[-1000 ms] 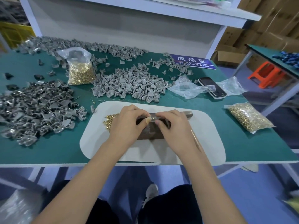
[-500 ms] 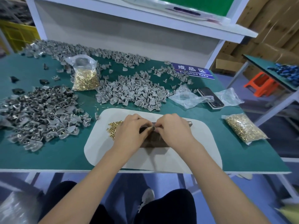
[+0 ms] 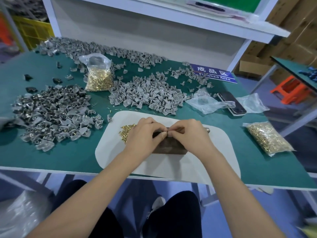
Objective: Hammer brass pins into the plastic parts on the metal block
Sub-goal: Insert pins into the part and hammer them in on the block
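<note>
A dark metal block [image 3: 169, 149] lies on a white mat [image 3: 202, 165] at the table's near edge. My left hand [image 3: 143, 136] and my right hand [image 3: 191, 137] both rest on top of the block, fingers curled, fingertips meeting at its far edge. The left pinches a small plastic part there and the right pinches a brass pin; both items are almost hidden by the fingers. A loose heap of brass pins [image 3: 126, 133] lies on the mat just left of my left hand. The hammer's head [image 3: 207, 130] shows past my right hand.
Grey plastic parts are piled at left [image 3: 51, 117], centre [image 3: 147, 95] and along the back. Bags of brass pins stand at back left [image 3: 98, 78] and lie at right [image 3: 267, 138]. A phone [image 3: 231, 103] and empty plastic bags [image 3: 205, 102] lie at right.
Both hands have stayed on the block, and their fingertips have drawn closer together. The brass pin seen between them a second ago is now covered. The camera has tilted slightly.
</note>
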`<state>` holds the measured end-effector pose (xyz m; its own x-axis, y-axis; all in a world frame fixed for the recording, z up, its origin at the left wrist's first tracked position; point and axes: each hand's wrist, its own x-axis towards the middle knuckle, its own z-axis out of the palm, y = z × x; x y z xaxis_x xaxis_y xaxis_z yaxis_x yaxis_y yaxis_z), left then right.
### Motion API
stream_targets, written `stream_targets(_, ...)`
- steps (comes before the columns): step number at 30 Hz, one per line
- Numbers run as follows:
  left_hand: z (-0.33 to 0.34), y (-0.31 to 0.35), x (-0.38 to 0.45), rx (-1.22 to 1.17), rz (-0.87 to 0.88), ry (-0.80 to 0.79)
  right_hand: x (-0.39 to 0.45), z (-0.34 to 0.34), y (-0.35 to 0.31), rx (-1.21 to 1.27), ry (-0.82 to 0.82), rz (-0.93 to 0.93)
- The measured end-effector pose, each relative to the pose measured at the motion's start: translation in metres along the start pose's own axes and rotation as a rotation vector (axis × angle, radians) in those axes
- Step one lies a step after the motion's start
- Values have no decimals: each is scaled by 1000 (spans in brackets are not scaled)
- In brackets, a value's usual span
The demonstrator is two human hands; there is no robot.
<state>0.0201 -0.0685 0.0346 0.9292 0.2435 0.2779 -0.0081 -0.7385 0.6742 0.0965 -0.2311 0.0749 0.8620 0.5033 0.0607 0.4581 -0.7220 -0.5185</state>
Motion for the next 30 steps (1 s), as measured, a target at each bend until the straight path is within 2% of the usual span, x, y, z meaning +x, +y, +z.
stream_targets(4,-1,3,-2,25,1,13,-14,32,11,356,327,82)
stream_targets(6,-1,5,-2,30,-6,15,-24,46,9,415,486,77)
stream_targets(9,7,8,-5,28,-29,47,-30,57,8,466,605,44)
stream_targets(16,30,6,-19,50,68,224,-32,61,18,422,734,-33)
stream_targets(19,32,3,-17,28,95,240,-30,60,21,400,775,-99)
stream_targets(23,32,1,-16,-34,112,270,-31,60,22,407,812,-73)
stream_targets(27,32,-1,-18,-85,62,352,-28,61,21,349,805,-108)
stream_targets(30,31,1,-20,-79,69,344,-28,60,21,307,777,-156)
